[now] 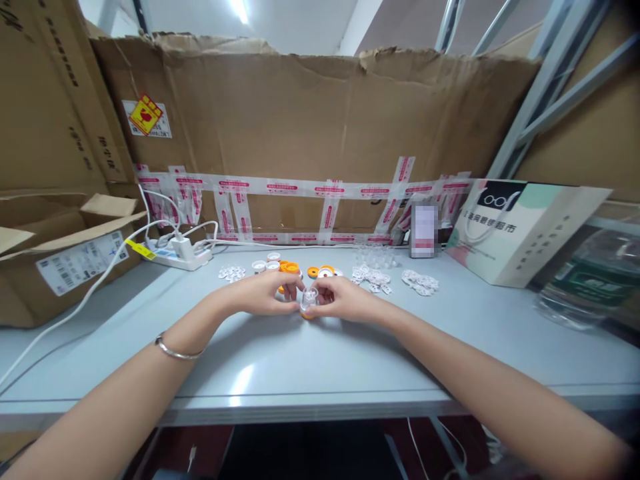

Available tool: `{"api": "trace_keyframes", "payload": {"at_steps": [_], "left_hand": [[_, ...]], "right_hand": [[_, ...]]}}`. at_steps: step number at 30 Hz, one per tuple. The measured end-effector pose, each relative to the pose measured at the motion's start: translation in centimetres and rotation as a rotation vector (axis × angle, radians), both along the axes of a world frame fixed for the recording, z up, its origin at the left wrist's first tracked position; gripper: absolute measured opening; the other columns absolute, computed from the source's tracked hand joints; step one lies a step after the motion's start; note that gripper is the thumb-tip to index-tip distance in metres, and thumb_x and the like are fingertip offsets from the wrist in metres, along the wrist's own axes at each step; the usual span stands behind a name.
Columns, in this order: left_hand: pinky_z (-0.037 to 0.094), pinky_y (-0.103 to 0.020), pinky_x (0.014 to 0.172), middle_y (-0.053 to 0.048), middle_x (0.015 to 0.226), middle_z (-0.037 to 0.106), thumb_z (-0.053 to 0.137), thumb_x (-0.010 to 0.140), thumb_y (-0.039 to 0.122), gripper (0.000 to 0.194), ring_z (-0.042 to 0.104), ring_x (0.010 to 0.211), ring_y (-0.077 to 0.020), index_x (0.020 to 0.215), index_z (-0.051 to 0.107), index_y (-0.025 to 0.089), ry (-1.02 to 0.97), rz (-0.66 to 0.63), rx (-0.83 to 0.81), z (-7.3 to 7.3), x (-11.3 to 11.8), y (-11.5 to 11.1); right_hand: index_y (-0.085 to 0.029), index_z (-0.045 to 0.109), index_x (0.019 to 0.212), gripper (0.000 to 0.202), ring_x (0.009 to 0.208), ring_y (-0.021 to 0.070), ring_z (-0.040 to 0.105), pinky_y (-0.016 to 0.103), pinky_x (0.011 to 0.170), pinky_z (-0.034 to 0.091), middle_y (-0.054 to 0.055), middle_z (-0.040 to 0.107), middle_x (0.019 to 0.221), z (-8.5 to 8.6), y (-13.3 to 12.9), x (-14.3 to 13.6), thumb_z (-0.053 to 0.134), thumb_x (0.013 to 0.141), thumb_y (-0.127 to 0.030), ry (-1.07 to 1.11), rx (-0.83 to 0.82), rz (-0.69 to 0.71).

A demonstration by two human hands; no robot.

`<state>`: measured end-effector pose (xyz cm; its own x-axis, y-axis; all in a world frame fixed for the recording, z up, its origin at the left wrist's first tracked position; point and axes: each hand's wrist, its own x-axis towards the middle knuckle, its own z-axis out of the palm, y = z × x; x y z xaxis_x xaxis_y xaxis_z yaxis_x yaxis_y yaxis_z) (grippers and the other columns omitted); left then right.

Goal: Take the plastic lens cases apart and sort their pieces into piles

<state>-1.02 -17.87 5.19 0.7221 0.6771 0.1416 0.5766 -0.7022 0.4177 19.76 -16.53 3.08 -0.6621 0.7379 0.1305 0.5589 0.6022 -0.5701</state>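
Observation:
At the middle of the table, a small clear plastic dome with an orange base [309,304] stands upright between my hands. White bits show inside the clear part. My right hand [347,298] pinches it from the right with thumb and fingers. From the left, my left hand [265,293] closes on it, thumb at its side and fingers curled; some fingertips are hidden. Just behind my left hand sit orange rings [289,267] and white round caps [273,257]. Behind my right hand are more orange and white round parts [320,272], partly covered.
Small white pieces lie in piles at left [232,273] and right [420,282], with clear cups [375,256] behind. A power strip [183,255], open carton [75,260], phone [424,230], paper bag [515,233] and large bottle [590,277] surround the table [280,367].

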Motion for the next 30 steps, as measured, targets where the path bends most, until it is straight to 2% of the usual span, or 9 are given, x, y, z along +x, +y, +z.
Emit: {"api": "trace_keyframes", "payload": {"at_steps": [4, 11, 18, 24, 30], "left_hand": [[0.042, -0.025, 0.069, -0.003, 0.086, 0.061, 0.058, 0.072, 0.044, 0.038, 0.055, 0.078, -0.0156, 0.101, 0.055, 0.02, 0.01, 0.007, -0.025, -0.1, 0.3, -0.2], [0.04, -0.025, 0.065, -0.003, 0.081, 0.061, 0.056, 0.072, 0.05, 0.037, 0.054, 0.072, -0.015, 0.092, 0.055, 0.018, 0.013, 0.034, -0.046, -0.9, 0.9, 0.0], [0.037, -0.023, 0.057, -0.001, 0.076, 0.059, 0.06, 0.066, 0.056, 0.047, 0.052, 0.066, -0.0139, 0.093, 0.052, 0.018, -0.017, 0.071, -0.04, -2.2, 1.0, 1.0], [0.035, -0.023, 0.054, -0.002, 0.073, 0.057, 0.048, 0.076, 0.056, 0.041, 0.05, 0.062, -0.0127, 0.088, 0.052, 0.017, -0.053, 0.157, 0.046, -3.2, 1.4, 1.7], [0.036, -0.023, 0.056, -0.001, 0.072, 0.057, 0.049, 0.078, 0.05, 0.033, 0.05, 0.062, -0.0124, 0.084, 0.051, 0.017, -0.1, 0.147, 0.041, -3.3, 1.5, 1.7]], "right_hand": [[-0.017, 0.052, 0.073, 0.034, 0.055, 0.0091, 0.042, 0.02, 0.048, 0.028, -0.003, 0.049, 0.062, -0.4, -0.1, 0.1, 0.062, 0.066, -0.048, 0.033, -0.008, -0.002], [-0.017, 0.052, 0.07, 0.029, 0.055, 0.0095, 0.043, 0.021, 0.049, 0.03, -0.003, 0.05, 0.06, -1.4, 0.3, -0.2, 0.064, 0.066, -0.043, 0.093, 0.02, -0.017], [-0.017, 0.057, 0.076, 0.03, 0.056, 0.0093, 0.045, 0.021, 0.053, 0.033, -0.004, 0.05, 0.06, -2.0, 0.8, -0.4, 0.069, 0.061, -0.04, 0.195, -0.016, -0.134], [-0.016, 0.057, 0.082, 0.023, 0.059, 0.0101, 0.05, 0.022, 0.057, 0.037, -0.003, 0.056, 0.064, -2.1, 1.2, -0.4, 0.063, 0.068, -0.033, 0.204, -0.015, -0.181], [-0.016, 0.054, 0.093, 0.031, 0.06, 0.0108, 0.052, 0.023, 0.058, 0.04, -0.001, 0.058, 0.068, -2.1, 1.1, -0.4, 0.06, 0.07, -0.037, 0.209, -0.001, -0.179]]}}
